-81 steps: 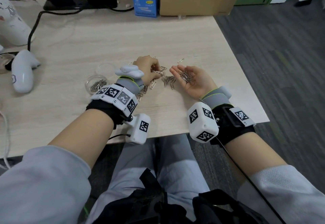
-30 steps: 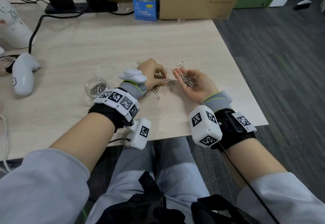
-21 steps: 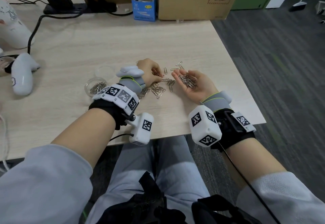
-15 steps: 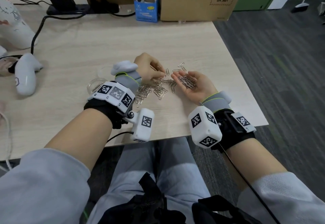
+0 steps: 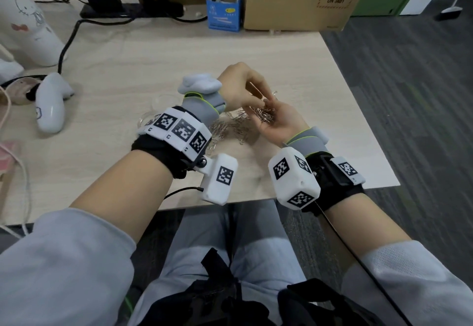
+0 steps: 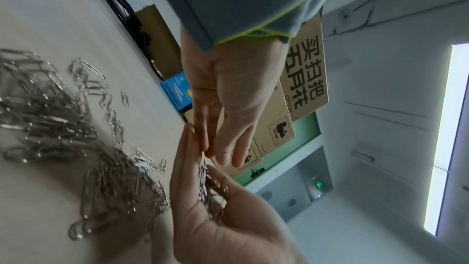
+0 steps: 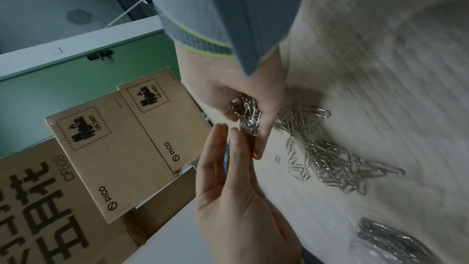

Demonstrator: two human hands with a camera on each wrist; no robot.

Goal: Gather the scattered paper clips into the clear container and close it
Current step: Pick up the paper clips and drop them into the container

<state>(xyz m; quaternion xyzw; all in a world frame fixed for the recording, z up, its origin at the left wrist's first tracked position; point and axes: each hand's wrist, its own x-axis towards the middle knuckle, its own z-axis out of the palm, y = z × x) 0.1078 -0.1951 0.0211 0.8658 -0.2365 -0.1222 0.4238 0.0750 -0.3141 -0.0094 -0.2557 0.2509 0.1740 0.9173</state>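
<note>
The left wrist rig hides most of the small round clear plastic container (image 5: 147, 121), already part-filled. The right hand (image 5: 277, 121), palm up with fingers loosely cupped, cradles silver wire paper clips (image 5: 263, 115); the left hand (image 5: 240, 90) hangs fingers-down over it, fingers nearly straight. More clips lie heaped on the pale wooden table (image 5: 332, 110), beside its right edge

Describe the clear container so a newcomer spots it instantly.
On the wooden table, find the marker-covered wristband on the left hand. The clear container sits left of it, partly hidden. Unlike the paper clips heaped between the hands, its clips lie inside a round transparent wall.
</note>
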